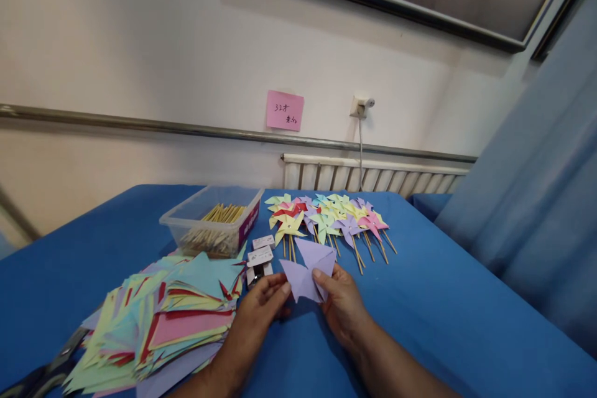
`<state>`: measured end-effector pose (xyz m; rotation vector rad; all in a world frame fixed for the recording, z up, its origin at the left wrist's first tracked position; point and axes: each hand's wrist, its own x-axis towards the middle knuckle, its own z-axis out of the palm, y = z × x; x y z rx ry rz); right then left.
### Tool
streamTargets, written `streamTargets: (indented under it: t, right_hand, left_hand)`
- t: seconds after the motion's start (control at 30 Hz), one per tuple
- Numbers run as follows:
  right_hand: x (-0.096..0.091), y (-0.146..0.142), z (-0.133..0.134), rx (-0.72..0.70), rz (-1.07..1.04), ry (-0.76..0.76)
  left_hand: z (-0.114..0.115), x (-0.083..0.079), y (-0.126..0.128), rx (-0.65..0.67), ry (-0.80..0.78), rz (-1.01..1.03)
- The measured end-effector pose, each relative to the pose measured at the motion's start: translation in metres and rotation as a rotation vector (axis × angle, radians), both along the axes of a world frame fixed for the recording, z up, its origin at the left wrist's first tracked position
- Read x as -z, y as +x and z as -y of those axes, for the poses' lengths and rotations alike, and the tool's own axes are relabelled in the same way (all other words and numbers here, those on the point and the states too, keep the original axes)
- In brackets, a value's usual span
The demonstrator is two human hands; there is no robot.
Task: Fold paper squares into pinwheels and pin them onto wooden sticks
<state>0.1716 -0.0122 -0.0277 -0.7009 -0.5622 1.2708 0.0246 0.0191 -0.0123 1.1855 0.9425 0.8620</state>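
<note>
A purple paper square, cut in from its corners, is held up over the blue table. My right hand grips it, the thumb pressed on its front near the centre and the fingers behind. At the paper's left edge my left hand is closed, thumb against fingers, pinching the edge there. Just behind the paper lie finished paper pinwheels on wooden sticks, in yellow, purple, pink, red and green. Small boxes stand beyond my left hand, the nearest one opened with dark contents.
A large stack of coloured cut paper lies at the left, with scissors beside it. Behind it stands a clear plastic bin of wooden sticks. The blue table meets a wall with a radiator and rail.
</note>
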Motion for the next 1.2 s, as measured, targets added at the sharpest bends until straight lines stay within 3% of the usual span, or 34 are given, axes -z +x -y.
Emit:
streamTargets:
  t: [0.17, 0.4, 0.67, 1.2]
  right_hand:
    - [0.0, -0.004, 0.001, -0.005, -0.009, 0.014]
    - [0.0, 0.0, 0.001, 0.03, -0.041, -0.036]
    - [0.005, -0.001, 0.004, -0.06, 0.024, -0.081]
    - [0.011, 0.0, 0.004, -0.114, 0.132, -0.115]
  left_hand:
    - [0.005, -0.003, 0.001, 0.084, 0.051, -0.007]
    - [0.011, -0.01, 0.001, 0.088, 0.128, -0.04]
    - [0.002, -0.01, -0.001, -0.064, 0.164, -0.15]
    - [-0.004, -0.005, -0.005, -0.144, 0.106, 0.029]
